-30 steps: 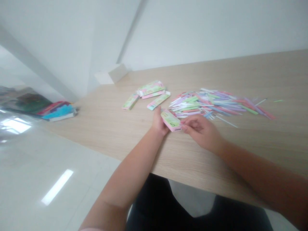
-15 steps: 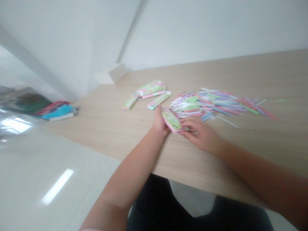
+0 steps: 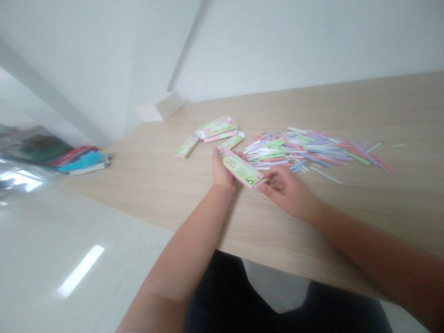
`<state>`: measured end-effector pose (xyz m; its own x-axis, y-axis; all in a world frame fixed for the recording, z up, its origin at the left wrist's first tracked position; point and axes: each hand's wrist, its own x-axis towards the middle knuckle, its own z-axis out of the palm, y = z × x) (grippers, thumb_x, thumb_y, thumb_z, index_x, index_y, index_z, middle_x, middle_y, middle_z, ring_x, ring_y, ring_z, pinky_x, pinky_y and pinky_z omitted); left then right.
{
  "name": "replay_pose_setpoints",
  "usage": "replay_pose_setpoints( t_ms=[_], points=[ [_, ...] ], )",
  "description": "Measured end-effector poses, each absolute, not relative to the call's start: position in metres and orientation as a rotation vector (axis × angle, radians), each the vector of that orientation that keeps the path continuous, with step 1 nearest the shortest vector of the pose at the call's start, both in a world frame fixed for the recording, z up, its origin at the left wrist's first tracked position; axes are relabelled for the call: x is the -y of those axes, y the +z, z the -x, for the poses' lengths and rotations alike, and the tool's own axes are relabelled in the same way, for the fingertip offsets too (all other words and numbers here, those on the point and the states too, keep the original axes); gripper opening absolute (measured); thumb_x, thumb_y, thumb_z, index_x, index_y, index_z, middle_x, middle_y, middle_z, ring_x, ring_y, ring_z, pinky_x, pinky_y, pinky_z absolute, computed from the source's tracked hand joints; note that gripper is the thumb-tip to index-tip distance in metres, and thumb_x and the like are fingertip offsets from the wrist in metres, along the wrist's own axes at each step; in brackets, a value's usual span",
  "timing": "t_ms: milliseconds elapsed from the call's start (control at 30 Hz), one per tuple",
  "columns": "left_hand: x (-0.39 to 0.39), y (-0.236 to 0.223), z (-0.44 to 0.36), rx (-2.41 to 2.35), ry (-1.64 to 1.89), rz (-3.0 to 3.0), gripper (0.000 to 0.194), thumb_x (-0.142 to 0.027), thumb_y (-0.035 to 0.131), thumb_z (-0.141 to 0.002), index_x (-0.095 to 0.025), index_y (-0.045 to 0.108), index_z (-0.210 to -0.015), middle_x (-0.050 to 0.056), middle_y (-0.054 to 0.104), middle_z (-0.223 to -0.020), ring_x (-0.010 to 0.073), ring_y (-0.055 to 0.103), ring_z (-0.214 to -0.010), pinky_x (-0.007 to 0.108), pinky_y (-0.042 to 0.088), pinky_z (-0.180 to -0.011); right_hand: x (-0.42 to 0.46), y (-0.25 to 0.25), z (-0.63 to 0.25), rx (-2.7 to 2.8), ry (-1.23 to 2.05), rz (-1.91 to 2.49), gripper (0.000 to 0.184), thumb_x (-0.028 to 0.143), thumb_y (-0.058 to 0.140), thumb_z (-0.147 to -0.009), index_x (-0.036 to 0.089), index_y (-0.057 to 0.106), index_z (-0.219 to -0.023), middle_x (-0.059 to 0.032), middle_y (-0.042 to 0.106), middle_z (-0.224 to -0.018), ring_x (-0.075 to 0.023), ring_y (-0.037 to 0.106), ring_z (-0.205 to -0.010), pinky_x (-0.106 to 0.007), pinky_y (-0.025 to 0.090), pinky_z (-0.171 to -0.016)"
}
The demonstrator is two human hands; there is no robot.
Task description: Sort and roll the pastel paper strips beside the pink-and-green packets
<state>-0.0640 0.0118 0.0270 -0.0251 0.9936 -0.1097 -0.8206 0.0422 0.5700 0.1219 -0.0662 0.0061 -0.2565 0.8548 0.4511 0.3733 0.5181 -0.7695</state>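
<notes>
Because only my fingertips hold it, the pink-and-green card packet (image 3: 242, 169) marked 5 could slip. It is tilted above the wooden tabletop (image 3: 145, 185), its upper end pinched in my left hand (image 3: 220, 172), its lower corner pressed lightly by my curled right hand (image 3: 286, 192). A twist could drop it onto the pastel paper sticks (image 3: 298, 155) just beyond, scattering them, or against the other packets (image 3: 217, 127).

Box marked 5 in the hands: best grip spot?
Take its long edges near the middle, from above. The flat box is thin and tilted, and its ends sit in the left hand and right hand, so only the long sides stay free.
</notes>
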Motion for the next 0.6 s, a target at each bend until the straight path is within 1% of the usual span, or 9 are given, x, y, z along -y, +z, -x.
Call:
replay_pose_setpoints(
  t_ms=[67, 167, 267, 367, 467, 600],
  points=[
    [-0.014, 0.027, 0.065, -0.584, 1.524, -0.367, 0.056, -0.071, 0.044, -0.094, -0.018, 0.058, -0.080, 0.007, 0.063, -0.076, 0.0181, 0.065, -0.071, 0.031, 0.054, -0.073, 0.064, 0.007, -0.120, 1.817, 0.705, 1.057, 0.028, 0.048, 0.070, -0.093, 0.027, 0.056, -0.105, -0.0070, 0.069, -0.103, -0.0252, 0.073, -0.092, -0.041, 0.066, -0.072],
    [-0.015, 0.026, 0.066, -0.613, 1.527, -0.341, 0.055, -0.071, 0.045, -0.094, -0.019, 0.057, -0.081, 0.006, 0.062, -0.076, 0.0182, 0.066, -0.071, 0.031, 0.054, -0.073, 0.064, 0.011, -0.118, 1.829, 0.751, 1.106, 0.023, 0.045, 0.067, -0.096, 0.026, 0.063, -0.108, -0.0075, 0.073, -0.106, -0.0251, 0.074, -0.092, -0.043, 0.064, -0.077],
    [-0.015, 0.027, 0.066, -0.617, 1.545, -0.332, 0.051, -0.068, 0.046, -0.094, -0.019, 0.056, -0.083, 0.005, 0.062, -0.073, 0.0186, 0.066, -0.069, 0.031, 0.054, -0.071, 0.067, 0.017, -0.119, 1.868, 0.662, 1.148, 0.023, 0.044, 0.065, -0.097, 0.026, 0.070, -0.110, -0.0072, 0.076, -0.107, -0.0259, 0.074, -0.094, -0.044, 0.063, -0.079],
    [-0.015, 0.028, 0.067, -0.623, 1.549, -0.338, 0.051, -0.068, 0.045, -0.095, -0.019, 0.055, -0.083, 0.005, 0.061, -0.072, 0.0185, 0.065, -0.068, 0.031, 0.054, -0.069, 0.068, 0.020, -0.120, 1.889, 0.607, 1.199, 0.021, 0.043, 0.066, -0.096, 0.026, 0.073, -0.105, -0.0066, 0.077, -0.104, -0.0260, 0.073, -0.090, -0.045, 0.062, -0.079],
    [-0.015, 0.029, 0.068, -0.642, 1.521, -0.325, 0.052, -0.068, 0.043, -0.095, -0.019, 0.055, -0.083, 0.005, 0.061, -0.072, 0.0187, 0.065, -0.066, 0.032, 0.054, -0.069, 0.065, 0.020, -0.120, 1.830, 0.749, 1.160, 0.019, 0.043, 0.070, -0.092, 0.025, 0.070, -0.098, -0.0057, 0.076, -0.097, -0.0236, 0.072, -0.084, -0.042, 0.062, -0.075],
    [-0.015, 0.030, 0.069, -0.631, 1.489, -0.265, 0.053, -0.069, 0.044, -0.094, -0.019, 0.056, -0.084, 0.005, 0.061, -0.071, 0.0191, 0.064, -0.066, 0.033, 0.054, -0.068, 0.059, 0.015, -0.122, 1.671, 1.097, 1.002, 0.030, 0.049, 0.075, -0.086, 0.025, 0.058, -0.090, -0.0004, 0.068, -0.083, -0.0188, 0.068, -0.074, -0.033, 0.061, -0.060]
  ],
)
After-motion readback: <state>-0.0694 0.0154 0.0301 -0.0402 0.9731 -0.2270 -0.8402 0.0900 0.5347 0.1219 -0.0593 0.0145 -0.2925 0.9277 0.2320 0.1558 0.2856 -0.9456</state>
